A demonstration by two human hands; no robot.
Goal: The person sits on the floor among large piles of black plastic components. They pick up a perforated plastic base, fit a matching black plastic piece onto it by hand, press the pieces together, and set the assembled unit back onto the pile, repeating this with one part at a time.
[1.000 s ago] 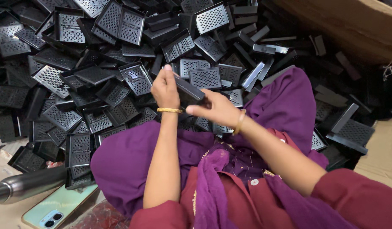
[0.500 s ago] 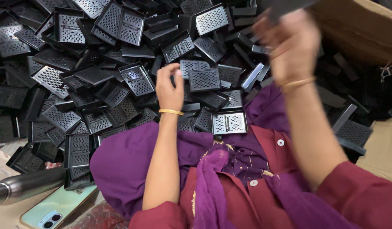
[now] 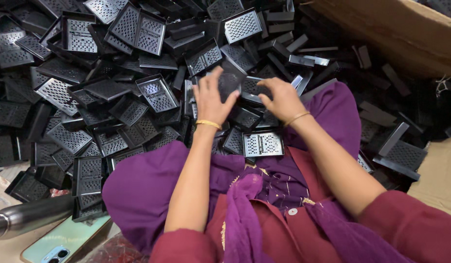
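Metal flask (image 3: 30,218) and phone (image 3: 64,242) at lower left; heap of black perforated trays (image 3: 89,97) ahead; left hand (image 3: 211,100) grip closed on black tray (image 3: 229,84), thumb on near edge; right hand (image 3: 282,99) fingers touching neighbouring tray (image 3: 253,87); cardboard box (image 3: 396,34) upper right

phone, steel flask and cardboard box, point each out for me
phone (image 3: 64,242), head view, on its pale green back
steel flask (image 3: 33,216), head view, mid body
cardboard box (image 3: 396,34), head view, on its brown wall

The metal bottle (image 3: 30,216) and the phone (image 3: 64,242) are cut off by the frame's edge.
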